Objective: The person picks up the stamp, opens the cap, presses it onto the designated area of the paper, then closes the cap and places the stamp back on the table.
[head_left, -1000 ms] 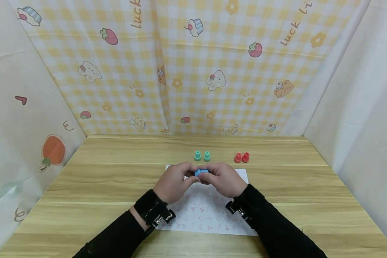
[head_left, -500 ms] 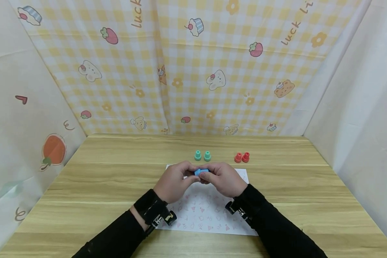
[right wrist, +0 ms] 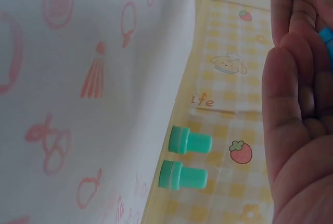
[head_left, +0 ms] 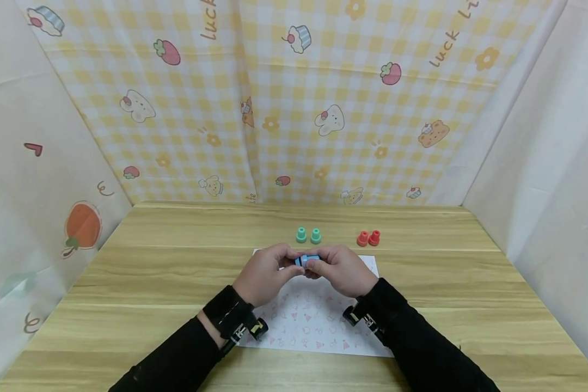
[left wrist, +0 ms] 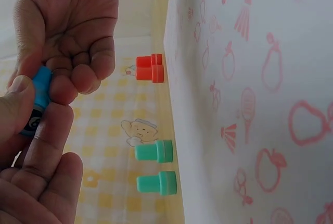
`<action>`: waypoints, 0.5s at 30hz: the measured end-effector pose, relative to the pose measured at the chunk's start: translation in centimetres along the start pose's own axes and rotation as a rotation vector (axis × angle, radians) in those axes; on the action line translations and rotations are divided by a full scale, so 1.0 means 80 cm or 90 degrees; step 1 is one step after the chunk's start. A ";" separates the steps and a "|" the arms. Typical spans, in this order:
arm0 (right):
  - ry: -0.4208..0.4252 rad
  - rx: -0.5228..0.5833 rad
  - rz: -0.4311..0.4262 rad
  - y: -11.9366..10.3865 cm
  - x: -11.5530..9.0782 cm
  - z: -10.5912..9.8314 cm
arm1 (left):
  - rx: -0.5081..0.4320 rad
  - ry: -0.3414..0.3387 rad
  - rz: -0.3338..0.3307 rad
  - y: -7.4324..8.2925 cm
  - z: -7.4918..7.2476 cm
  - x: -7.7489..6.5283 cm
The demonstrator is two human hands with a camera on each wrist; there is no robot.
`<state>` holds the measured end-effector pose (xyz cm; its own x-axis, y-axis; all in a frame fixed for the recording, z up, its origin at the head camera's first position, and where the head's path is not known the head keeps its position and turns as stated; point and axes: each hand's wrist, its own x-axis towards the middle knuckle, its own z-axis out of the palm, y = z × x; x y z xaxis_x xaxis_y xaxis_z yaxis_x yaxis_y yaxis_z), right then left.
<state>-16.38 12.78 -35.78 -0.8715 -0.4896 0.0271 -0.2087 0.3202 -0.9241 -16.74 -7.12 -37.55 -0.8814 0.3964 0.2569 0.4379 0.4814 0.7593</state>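
Note:
Over the far part of the paper, both hands meet at one small blue stamp (head_left: 307, 261). My left hand (head_left: 266, 276) pinches its left end between thumb and fingers. The right hand (head_left: 347, 272) grips the other end, thumb on the near side. In the left wrist view, the blue stamp (left wrist: 41, 86) has a dark band with a white mark near the left thumb. Fingers cover much of it. Only a sliver of the stamp (right wrist: 327, 39) shows at the edge of the right wrist view, past the right fingers.
White paper (head_left: 318, 326) printed with faint pink-red fruit and shuttlecock pictures lies under the hands. Beyond it stand two green stamps (head_left: 316, 236) and, further right, two red stamps (head_left: 362, 239). A yellow checked cloth (head_left: 294, 109) hangs behind the wooden table (head_left: 152, 261).
A dark band now shows on the blue stamp between the hands, where mostly plain blue showed before. Both hands keep nearly the same place and grip.

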 end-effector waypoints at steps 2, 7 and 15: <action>-0.002 0.003 0.007 0.009 0.003 -0.002 | 0.008 -0.006 -0.005 0.000 -0.001 0.001; 0.012 0.013 0.031 0.021 0.007 -0.006 | 0.017 -0.011 -0.021 -0.001 -0.005 0.003; 0.019 0.001 0.064 0.022 0.008 -0.014 | 0.044 -0.005 -0.040 -0.007 -0.007 0.004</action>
<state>-17.80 13.92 -36.96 -0.9010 -0.4304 -0.0543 -0.1189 0.3655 -0.9232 -17.34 -7.70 -37.61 -0.9063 0.3696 0.2049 0.3928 0.5577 0.7312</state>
